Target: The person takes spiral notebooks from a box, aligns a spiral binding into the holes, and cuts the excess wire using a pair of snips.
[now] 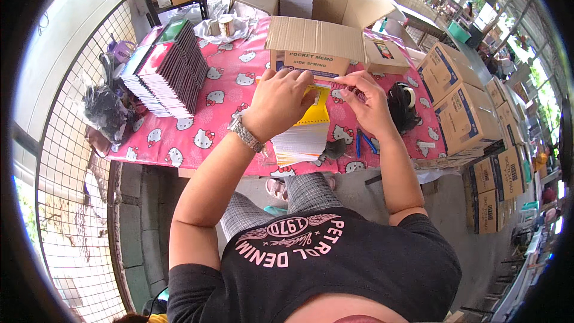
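A stack of small pads (301, 142) with white page edges and a yellow top cover stands at the near edge of the table, before me. My left hand (286, 96), wearing a metal watch, bends over the far end of the yellow-covered pad (317, 113) on top and hides part of it. Beside it, my right hand (366, 100) pinches a dark reddish spiral coil (347, 88) between thumb and fingers. The coil runs toward the pad's far edge; whether it passes through the holes is hidden by my hands. Blue-handled pliers (366, 142) lie right of the stack.
An open carton (317, 39) stands beyond my hands. Piled spiral notebooks (164, 72) are at left, on a pink patterned tablecloth (224, 93). A black plastic bag (402, 110) and tape roll (409, 97) lie right. Cartons (466, 113) are stacked past the right edge.
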The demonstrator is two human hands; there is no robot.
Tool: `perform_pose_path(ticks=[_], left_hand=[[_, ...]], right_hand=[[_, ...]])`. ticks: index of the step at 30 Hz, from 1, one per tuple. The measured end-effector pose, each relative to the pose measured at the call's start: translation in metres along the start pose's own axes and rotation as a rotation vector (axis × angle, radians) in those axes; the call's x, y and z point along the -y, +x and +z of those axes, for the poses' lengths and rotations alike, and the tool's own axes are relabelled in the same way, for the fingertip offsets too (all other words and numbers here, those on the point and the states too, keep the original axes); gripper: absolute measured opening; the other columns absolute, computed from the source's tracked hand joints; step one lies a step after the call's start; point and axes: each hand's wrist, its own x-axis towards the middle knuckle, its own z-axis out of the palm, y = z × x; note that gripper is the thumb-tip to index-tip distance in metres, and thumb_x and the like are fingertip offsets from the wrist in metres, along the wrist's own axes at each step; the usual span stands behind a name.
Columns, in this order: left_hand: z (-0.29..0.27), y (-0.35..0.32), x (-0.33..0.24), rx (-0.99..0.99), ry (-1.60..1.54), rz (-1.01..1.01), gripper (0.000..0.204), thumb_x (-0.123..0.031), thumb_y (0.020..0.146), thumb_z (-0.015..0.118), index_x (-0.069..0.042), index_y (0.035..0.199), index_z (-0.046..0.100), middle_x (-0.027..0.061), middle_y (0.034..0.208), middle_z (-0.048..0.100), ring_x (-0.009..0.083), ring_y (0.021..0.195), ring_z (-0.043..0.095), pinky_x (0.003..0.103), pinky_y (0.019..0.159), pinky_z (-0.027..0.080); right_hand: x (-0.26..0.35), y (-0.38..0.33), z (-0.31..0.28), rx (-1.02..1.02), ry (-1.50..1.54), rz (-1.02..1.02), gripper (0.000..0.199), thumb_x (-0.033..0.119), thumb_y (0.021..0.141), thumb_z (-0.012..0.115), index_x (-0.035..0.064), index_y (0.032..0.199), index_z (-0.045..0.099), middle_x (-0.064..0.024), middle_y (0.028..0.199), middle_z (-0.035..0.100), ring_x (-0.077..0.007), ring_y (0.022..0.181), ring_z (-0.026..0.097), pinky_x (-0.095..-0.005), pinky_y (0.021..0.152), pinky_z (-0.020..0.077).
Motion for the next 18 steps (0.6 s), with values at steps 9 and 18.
perform_pose_path(ticks=[9,18], left_hand=[[0.004,0.003,0.003,-0.026,-0.02,0.034,0.017,-0.027,0.092,0.06,-0.012,0.099,0.061,0.0049,0.091,0.067,0.0248,0.091,0.064,0.041,0.081,0.042],[0.003,0.007,-0.002,-0.004,-0.012,0.011,0.016,-0.024,0.089,0.061,-0.01,0.096,0.058,0.0079,0.089,0.065,0.0281,0.091,0.062,0.042,0.08,0.041]], right_hand=[[0.006,-0.003,-0.01,0.151,0.104,0.134,0.021,0.001,0.091,0.061,0.0049,0.111,0.069,-0.0074,0.097,0.06,-0.0176,0.09,0.06,-0.0289,0.08,0.0487],[-0.014,-0.007,-0.005,0.209,0.376,0.304,0.025,0.001,0.092,0.061,0.003,0.117,0.064,-0.0037,0.099,0.058,-0.0124,0.09,0.058,-0.0262,0.079,0.0493]])
